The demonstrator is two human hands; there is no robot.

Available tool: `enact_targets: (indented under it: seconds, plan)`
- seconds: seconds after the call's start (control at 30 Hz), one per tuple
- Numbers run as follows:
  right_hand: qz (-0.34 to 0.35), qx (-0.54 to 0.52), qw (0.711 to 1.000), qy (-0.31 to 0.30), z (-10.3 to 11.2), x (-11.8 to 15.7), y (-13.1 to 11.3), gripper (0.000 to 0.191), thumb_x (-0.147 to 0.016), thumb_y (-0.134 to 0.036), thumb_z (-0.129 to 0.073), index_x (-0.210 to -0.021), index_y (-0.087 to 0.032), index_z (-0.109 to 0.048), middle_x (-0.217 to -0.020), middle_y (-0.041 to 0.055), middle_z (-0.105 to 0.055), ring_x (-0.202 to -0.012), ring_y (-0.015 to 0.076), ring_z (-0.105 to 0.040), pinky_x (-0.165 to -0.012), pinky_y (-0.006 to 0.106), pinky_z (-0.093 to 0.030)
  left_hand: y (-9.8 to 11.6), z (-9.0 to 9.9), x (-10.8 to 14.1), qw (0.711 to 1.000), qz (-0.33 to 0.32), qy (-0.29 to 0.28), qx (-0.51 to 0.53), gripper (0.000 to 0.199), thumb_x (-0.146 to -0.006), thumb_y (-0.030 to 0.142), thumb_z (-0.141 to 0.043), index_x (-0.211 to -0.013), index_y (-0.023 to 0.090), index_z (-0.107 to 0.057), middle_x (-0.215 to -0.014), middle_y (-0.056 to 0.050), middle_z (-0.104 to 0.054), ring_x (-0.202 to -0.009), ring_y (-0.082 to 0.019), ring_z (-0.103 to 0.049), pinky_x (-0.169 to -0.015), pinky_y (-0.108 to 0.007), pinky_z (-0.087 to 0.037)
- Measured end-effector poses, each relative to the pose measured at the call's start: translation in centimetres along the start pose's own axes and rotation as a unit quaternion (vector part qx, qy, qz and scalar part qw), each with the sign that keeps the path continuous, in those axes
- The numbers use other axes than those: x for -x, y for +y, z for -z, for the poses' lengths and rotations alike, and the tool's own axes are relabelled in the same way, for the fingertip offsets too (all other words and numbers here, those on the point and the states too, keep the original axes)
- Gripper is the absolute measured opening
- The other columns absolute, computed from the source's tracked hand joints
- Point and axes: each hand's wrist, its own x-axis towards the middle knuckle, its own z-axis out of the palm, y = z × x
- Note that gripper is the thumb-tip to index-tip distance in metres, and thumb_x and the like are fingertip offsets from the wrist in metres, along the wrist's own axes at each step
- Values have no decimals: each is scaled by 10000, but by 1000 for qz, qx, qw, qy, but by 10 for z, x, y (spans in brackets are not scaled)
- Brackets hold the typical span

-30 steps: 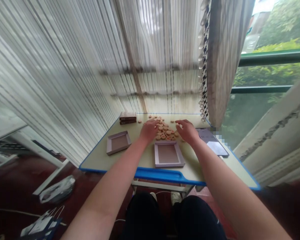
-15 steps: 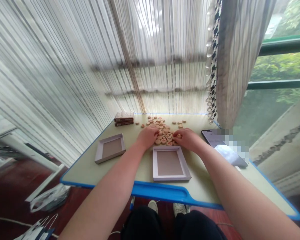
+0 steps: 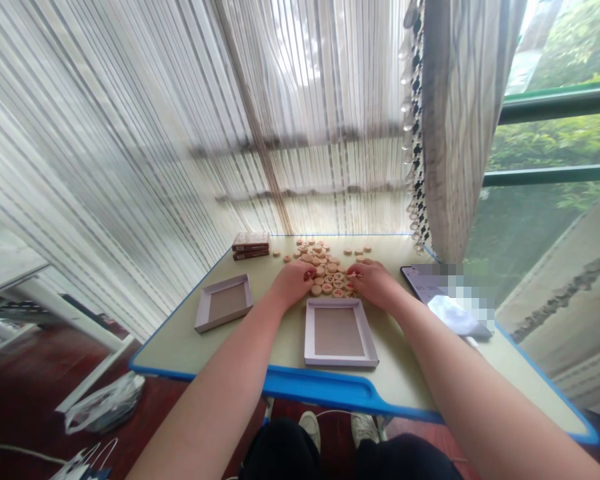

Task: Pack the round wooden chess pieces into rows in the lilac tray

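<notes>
Round wooden pieces (image 3: 327,288) with red and dark characters lie heaped and scattered over the far middle of the table. At the left side of the heap is my left hand (image 3: 295,281), its fingers closed round a piece. My right hand (image 3: 373,280) is at the heap's right side, thumb and fingers pinched on a piece with a red mark. Just nearer to me sits an open shallow box (image 3: 340,333) with nothing inside. Another shallow box (image 3: 225,302) lies to the left, turned at an angle.
Two stacked brown boxes (image 3: 251,245) stand at the back left of the table (image 3: 405,360). A dark-edged tablet (image 3: 430,290) lies at the right. Striped curtains hang behind. A plastic bag (image 3: 105,400) is on the floor.
The camera view has shifted slightly. My right hand has moved a little at the right edge of the heap, and its fingers now show a red-marked piece. My left hand stays beside the heap.
</notes>
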Motion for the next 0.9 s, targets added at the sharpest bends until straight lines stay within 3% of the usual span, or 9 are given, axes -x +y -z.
enact_targets:
  seconds: [0.1,0.23,0.37,0.47,0.63,0.77,0.9]
  plan:
    - [23,-28,999,17,-1,0,-3,286,-827,-286,-446,-988,-260,-681,-1062,53,-610,-1008,228,-492,-869,321,-388,0,-3,-1,1000,-18,9,19,294,-716,133,-494,-929,216,-680,-927,-17,-673,-879,-151,-597,-826,-255,-469]
    - [70,-39,997,-1,-3,1,-9,388,-867,-357,-389,-1183,-253,-589,-1244,21,-552,-1152,251,-420,-984,379,-315,2,-4,-3,997,-69,11,40,304,-775,163,-452,-971,212,-678,-1028,-17,-664,-997,-143,-568,-941,-260,-415]
    - [61,-54,995,-50,-4,2,-17,473,-897,-433,-297,-1308,-266,-463,-1356,-6,-445,-1258,266,-333,-1031,419,-257,4,-2,-4,999,-34,-2,31,274,-772,170,-452,-894,214,-692,-953,-12,-678,-940,-144,-585,-919,-260,-430]
    - [54,-48,995,-70,-4,2,-19,483,-894,-471,-291,-1283,-265,-490,-1325,12,-482,-1250,275,-348,-1018,419,-273,4,0,-4,1000,0,17,8,257,-762,166,-443,-819,206,-690,-897,-23,-676,-881,-152,-591,-884,-263,-444]
    - [45,-23,998,-37,-1,2,-18,413,-892,-421,-336,-1105,-208,-618,-1164,77,-596,-1100,238,-483,-947,359,-344,-1,3,-2,999,27,16,-19,241,-751,177,-443,-772,196,-682,-850,-34,-673,-834,-166,-591,-832,-276,-457]
    - [69,-16,997,-28,0,2,-17,433,-901,-404,-325,-1207,-200,-555,-1265,52,-534,-1158,222,-440,-981,337,-314,-3,4,-2,999,23,20,-23,235,-750,181,-441,-764,188,-676,-817,-36,-667,-797,-167,-587,-788,-278,-459]
    - [102,-8,993,-54,2,1,-15,433,-917,-380,-281,-1057,-206,-652,-1186,38,-598,-1122,192,-478,-984,305,-304,-2,5,0,1000,16,16,-20,226,-756,185,-453,-783,186,-678,-823,-36,-665,-801,-161,-585,-782,-269,-454]
